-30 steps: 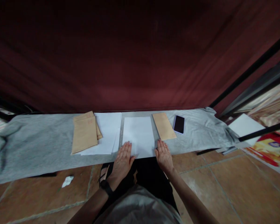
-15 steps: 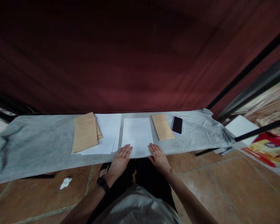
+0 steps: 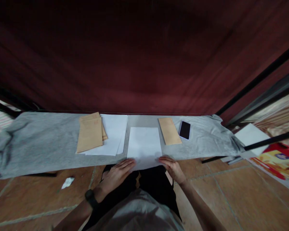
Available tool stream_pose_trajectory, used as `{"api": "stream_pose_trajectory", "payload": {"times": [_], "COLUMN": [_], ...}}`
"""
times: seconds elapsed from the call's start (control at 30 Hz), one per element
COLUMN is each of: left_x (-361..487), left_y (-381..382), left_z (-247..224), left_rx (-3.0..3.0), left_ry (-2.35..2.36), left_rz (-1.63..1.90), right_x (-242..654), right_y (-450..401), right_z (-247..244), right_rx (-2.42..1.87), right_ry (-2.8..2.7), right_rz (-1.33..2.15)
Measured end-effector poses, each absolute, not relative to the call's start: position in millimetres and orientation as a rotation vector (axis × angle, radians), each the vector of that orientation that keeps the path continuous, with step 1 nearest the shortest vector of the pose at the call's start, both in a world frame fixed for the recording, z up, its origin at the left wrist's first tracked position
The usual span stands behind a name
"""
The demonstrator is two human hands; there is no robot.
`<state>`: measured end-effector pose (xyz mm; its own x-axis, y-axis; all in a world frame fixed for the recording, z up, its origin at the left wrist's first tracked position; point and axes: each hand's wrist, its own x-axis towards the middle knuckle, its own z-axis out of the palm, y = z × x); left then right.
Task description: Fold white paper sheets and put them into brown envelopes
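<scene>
A white sheet of paper (image 3: 144, 144) lies in the middle of the narrow grey cloth-covered surface, its near end reaching the front edge. My left hand (image 3: 121, 170) has its fingers together at the sheet's near left corner. At the near right corner, my right hand (image 3: 172, 168) holds the paper's edge with its fingers closed; the thumbs are hardly visible. Left of the sheet are more white papers (image 3: 114, 133), partly under brown envelopes (image 3: 90, 134). A single brown envelope (image 3: 170, 131) lies to the right, beside a phone (image 3: 184, 130).
The grey cloth (image 3: 50, 144) is rumpled at both ends. A dark red curtain (image 3: 139, 64) hangs behind it. At the right are black bars, a white board (image 3: 251, 138) and a red and yellow box (image 3: 279, 158). A crumpled white scrap (image 3: 67, 183) lies on the tiled floor.
The white sheet has slid toward me, over the front edge. Both hands have moved nearer to me, from lying flat on its corners to gripping its sides.
</scene>
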<state>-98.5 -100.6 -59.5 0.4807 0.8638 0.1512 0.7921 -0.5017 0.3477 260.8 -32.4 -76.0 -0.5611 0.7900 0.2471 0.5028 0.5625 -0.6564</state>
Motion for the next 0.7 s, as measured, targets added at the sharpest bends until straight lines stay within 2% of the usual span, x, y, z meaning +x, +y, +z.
{"api": "stream_pose_trajectory", "payload": {"times": [0.2,0.43,0.7], "left_x": [-105.8,-91.9,-74.8], "left_y": [-66.9,-46.9,-2.4], "left_z": [-55.1,-56.4,-58.1], "left_rx": [2.195,1.669,1.482], "left_ry": [1.515,1.636,1.901], "left_rz": [0.632,0.898,1.088], "right_x": [247.4,233.5,202.1], "right_y": [-30.9,-5.9,52.8], "right_z": [-66.3,-52.3,-56.0], "right_rx": [-1.233,-1.363,-1.507], "right_ry": [-1.982,-1.714,-1.727], "right_rz": [1.011,0.889,0.675]}}
